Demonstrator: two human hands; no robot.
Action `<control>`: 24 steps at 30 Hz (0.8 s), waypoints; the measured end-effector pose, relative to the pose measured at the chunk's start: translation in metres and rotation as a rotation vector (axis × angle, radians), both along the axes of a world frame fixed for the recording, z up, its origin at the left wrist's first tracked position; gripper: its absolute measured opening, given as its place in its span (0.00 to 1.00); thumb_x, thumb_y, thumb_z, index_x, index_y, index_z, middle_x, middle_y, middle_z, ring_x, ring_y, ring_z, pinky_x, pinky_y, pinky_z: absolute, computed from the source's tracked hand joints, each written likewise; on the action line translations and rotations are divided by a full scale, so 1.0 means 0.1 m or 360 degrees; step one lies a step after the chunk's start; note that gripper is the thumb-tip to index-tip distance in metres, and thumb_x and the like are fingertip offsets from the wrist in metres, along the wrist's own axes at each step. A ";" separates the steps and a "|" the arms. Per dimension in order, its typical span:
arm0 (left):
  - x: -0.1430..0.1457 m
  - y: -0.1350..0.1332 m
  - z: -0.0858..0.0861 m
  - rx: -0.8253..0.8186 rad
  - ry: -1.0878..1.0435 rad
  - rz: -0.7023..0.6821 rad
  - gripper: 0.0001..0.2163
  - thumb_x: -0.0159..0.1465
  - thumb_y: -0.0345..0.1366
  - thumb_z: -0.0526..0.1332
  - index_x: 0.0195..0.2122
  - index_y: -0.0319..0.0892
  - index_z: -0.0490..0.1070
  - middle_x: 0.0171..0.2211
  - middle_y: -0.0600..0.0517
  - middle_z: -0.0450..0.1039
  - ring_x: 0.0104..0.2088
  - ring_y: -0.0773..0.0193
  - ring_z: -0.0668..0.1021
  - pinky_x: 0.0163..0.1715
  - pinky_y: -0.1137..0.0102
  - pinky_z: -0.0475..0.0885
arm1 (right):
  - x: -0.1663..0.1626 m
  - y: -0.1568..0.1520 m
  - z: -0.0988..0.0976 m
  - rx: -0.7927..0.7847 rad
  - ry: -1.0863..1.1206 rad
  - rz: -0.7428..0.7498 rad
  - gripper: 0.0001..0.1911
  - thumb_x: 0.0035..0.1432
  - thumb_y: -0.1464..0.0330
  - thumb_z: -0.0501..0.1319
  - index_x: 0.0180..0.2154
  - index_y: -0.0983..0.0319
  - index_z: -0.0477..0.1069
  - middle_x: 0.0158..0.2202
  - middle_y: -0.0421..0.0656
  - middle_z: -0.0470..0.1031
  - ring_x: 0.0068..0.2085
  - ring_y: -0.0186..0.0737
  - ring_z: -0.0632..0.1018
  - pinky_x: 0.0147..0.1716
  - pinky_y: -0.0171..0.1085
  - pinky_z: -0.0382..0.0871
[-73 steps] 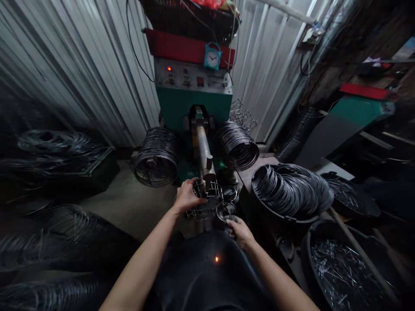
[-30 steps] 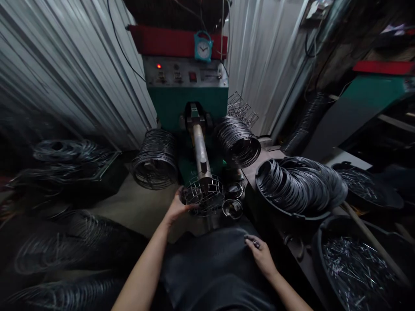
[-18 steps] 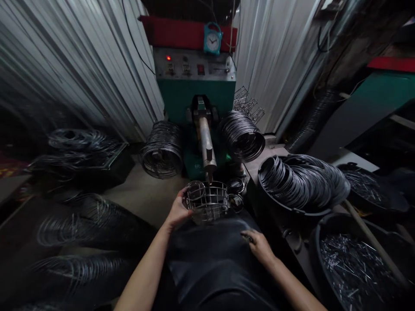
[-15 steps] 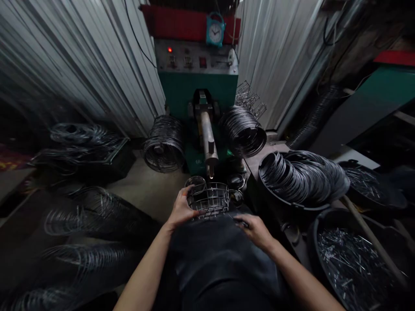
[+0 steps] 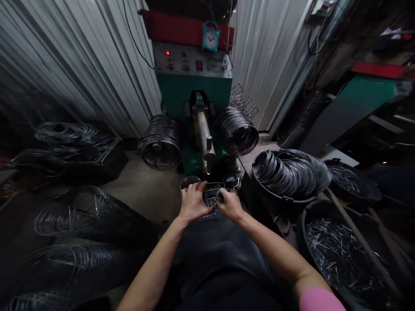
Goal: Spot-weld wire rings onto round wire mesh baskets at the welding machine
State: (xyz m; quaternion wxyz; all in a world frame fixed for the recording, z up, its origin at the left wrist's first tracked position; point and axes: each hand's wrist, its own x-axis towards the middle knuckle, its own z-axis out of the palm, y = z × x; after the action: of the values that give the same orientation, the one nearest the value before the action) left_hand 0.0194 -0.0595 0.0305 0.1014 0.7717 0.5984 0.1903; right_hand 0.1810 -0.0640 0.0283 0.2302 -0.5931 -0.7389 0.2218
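At a green welding machine point(image 5: 194, 93) flanked by 2 wire coils, the left hand point(image 5: 193, 204) grips the left side of a small wire basket point(image 5: 211, 195) on the person's lap, under the machine's arm. The right hand point(image 5: 229, 204) clasps its right rim. Farther right, a black tub point(image 5: 275, 199) holds wire rings.

The right hand point(image 5: 229, 204) is now up off the dark apron point(image 5: 214, 259) and grips the right side of the wire basket point(image 5: 211, 195), where earlier it lay on the lap holding a small piece. The left hand point(image 5: 192, 203) now covers the basket's left half from above, and the basket sits lower, clear of the welding arm's tip point(image 5: 207, 163).
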 end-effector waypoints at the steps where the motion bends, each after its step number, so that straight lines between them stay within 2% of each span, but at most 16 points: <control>1: 0.00 0.00 0.00 -0.0019 -0.0009 0.0007 0.39 0.42 0.40 0.68 0.57 0.43 0.57 0.53 0.42 0.63 0.52 0.47 0.64 0.51 0.56 0.58 | 0.01 0.00 -0.02 -0.0016 0.0053 0.0067 0.08 0.50 0.74 0.59 0.34 0.59 0.72 0.29 0.40 0.77 0.32 0.38 0.76 0.30 0.32 0.63; 6: -0.03 0.02 0.00 -0.0073 -0.0096 0.0021 0.40 0.41 0.39 0.68 0.57 0.45 0.57 0.53 0.44 0.63 0.53 0.47 0.64 0.52 0.57 0.58 | 0.12 0.07 -0.02 -0.0121 0.0284 0.0520 0.12 0.53 0.76 0.57 0.37 0.61 0.75 0.36 0.43 0.79 0.40 0.39 0.77 0.40 0.35 0.67; 10: -0.06 0.07 -0.01 -0.0114 -0.0174 0.0014 0.40 0.41 0.40 0.69 0.56 0.45 0.58 0.51 0.45 0.63 0.52 0.47 0.65 0.52 0.57 0.59 | 0.20 0.12 0.05 -0.0135 0.0234 0.0751 0.15 0.51 0.73 0.61 0.42 0.62 0.74 0.39 0.46 0.78 0.41 0.41 0.77 0.41 0.37 0.68; 13: -0.06 0.10 -0.03 -0.0130 -0.0200 0.0006 0.40 0.40 0.40 0.69 0.56 0.44 0.58 0.51 0.46 0.64 0.52 0.47 0.66 0.52 0.57 0.60 | 0.20 0.14 0.06 -0.0121 0.0165 0.0752 0.17 0.47 0.75 0.64 0.43 0.61 0.74 0.39 0.45 0.77 0.40 0.41 0.77 0.40 0.36 0.68; 24: -0.11 0.23 -0.14 -0.0119 -0.0307 -0.0042 0.41 0.40 0.41 0.71 0.56 0.43 0.58 0.51 0.45 0.64 0.53 0.47 0.66 0.53 0.57 0.60 | 0.16 0.22 -0.03 0.0028 -0.0022 0.0775 0.10 0.55 0.73 0.60 0.40 0.61 0.75 0.37 0.46 0.78 0.39 0.40 0.77 0.37 0.34 0.67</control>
State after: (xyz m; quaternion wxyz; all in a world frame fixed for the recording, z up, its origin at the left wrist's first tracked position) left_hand 0.0080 -0.0368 0.0169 0.1898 0.7532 0.5822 0.2400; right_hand 0.1970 -0.0421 0.0257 0.1701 -0.3970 -0.8635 0.2604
